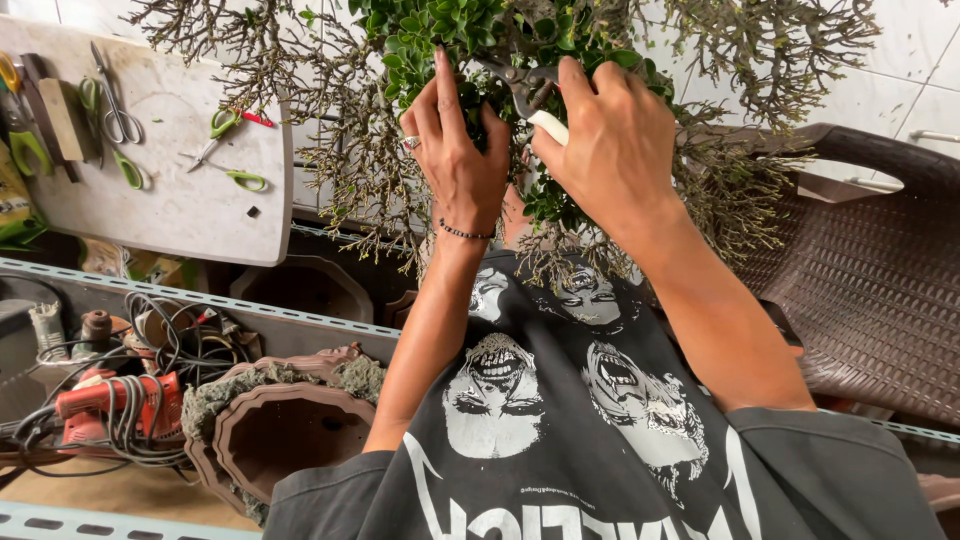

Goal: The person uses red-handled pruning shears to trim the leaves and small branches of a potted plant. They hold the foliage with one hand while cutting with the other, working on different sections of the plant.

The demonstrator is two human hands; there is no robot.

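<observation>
A small potted tree [470, 40] with dense green leaves in the middle and bare twiggy branches around it fills the top of the view. My right hand [615, 150] grips pruning shears [520, 85] with pale handles, the dark blades pushed into the foliage. My left hand [455, 150], with a ring and a beaded bracelet, rests against the leaves beside the blades, its index finger pointing up. The tree's trunk and pot are hidden behind my arms.
A white board [180, 200] at the left carries several green-handled scissors [225, 125] and metal shears [112, 100]. Below it sit empty brown ceramic pots [285, 430], a red power tool [110, 400] with tangled cables, and a metal shelf rail [200, 297]. A brown woven chair [870, 280] stands at the right.
</observation>
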